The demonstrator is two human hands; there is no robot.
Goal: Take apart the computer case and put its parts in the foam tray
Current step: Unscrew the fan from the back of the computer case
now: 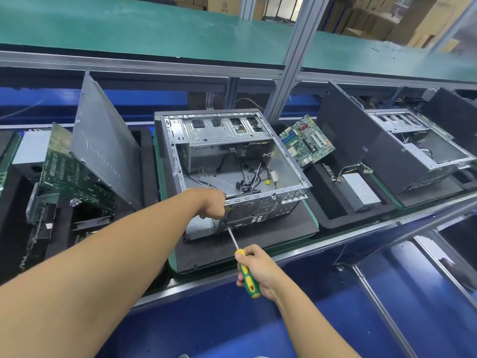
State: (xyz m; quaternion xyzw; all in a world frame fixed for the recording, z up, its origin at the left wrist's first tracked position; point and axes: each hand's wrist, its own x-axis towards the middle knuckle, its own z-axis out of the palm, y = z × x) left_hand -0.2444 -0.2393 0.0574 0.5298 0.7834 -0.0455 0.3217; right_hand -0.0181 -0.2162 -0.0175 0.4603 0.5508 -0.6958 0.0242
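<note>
My left hand (213,204) grips the near edge of the computer case (232,156). My right hand (258,270) holds a screwdriver (240,257), its tip on the case's near wall.

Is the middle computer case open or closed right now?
Open: the computer case has no side panel on; loose cables show inside.

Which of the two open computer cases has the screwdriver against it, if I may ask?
The middle case, with the screwdriver tip at its rear panel; the right-hand case stands untouched.
</note>
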